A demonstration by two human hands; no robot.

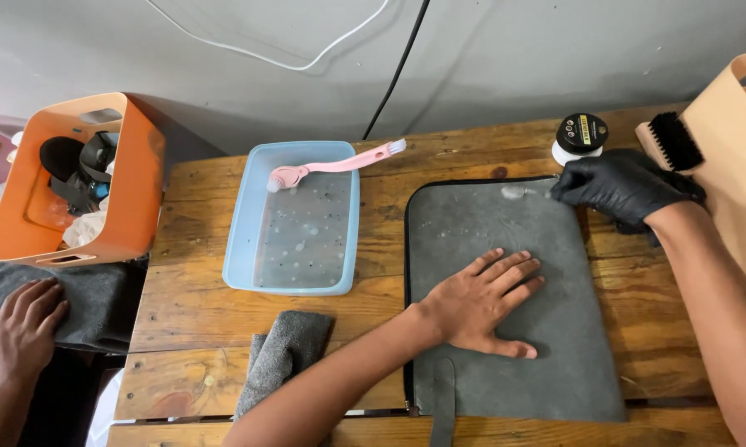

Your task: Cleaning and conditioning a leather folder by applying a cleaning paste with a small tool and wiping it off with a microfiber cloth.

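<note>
So I'm looking down at a flat grey suede sleeve (513, 331) with a black zipper edge, lying on the wooden table (199, 323) in the lower right-center of the frame. My left hand (480, 302) is bare and pressed flat on the middle of it, fingers spread wide, holding nothing. My right hand (621, 186) is in a black glove up at the sleeve's top right corner, fingers pinched narrow around something small at a whitish smear (518, 192); honestly can't tell what's in the pinch.

Just above that hand there's a small round tin with a black lid (580, 136), and a black-bristled brush (669, 142) leaning against a tan container (733, 157) at the right edge. Center-left sits a light blue plastic tray (294, 219) with a pink brush (335, 164) resting across its top rim. A folded grey cloth (286, 356) lies below it. Upper left is an orange bin (133, 182), and someone else's hand (21, 327) rests on a grey cloth at the lower left.
</note>
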